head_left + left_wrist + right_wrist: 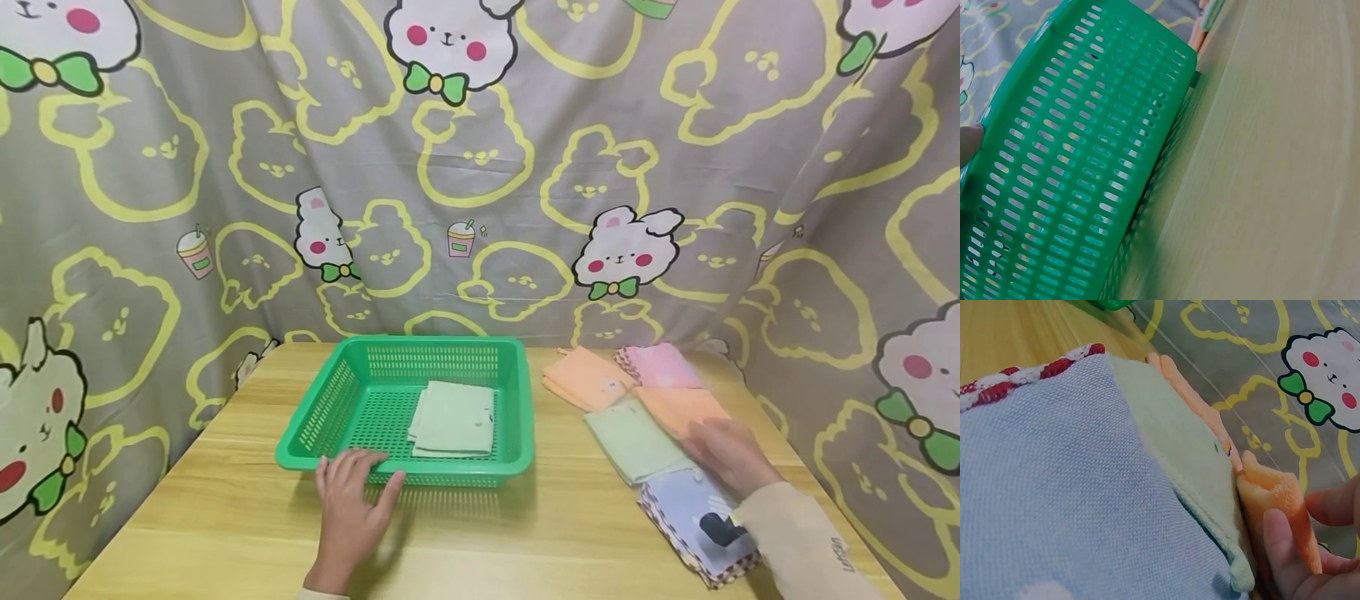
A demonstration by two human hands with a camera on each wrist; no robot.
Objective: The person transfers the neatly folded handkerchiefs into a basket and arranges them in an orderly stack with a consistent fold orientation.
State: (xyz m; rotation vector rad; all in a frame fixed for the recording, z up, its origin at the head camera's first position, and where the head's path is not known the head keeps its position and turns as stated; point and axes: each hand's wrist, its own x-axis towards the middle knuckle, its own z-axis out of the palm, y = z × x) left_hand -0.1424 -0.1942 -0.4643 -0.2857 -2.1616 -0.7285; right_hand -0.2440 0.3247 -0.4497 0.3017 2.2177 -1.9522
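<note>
My left hand (351, 500) rests at the front rim of a green plastic basket (405, 468), fingers loosely bent over the edge and thumb spread to the right. In the left wrist view a single fingertip (969, 142) shows at the rim of the slotted basket wall (1079, 156). Inside the basket lies a folded pale green towel (454, 418). My right hand (731, 454) pinches the edge of a folded orange towel (1280, 503) between thumb and fingers. Below that hand is a blue towel (697, 521) with a checked edge, overlapping a second pale green towel (637, 442).
Another orange towel (585, 379) and a pink towel (660, 365) lie at the back right of the wooden table (480, 550). A grey curtain (480, 167) with cartoon rabbits hangs behind and along both sides.
</note>
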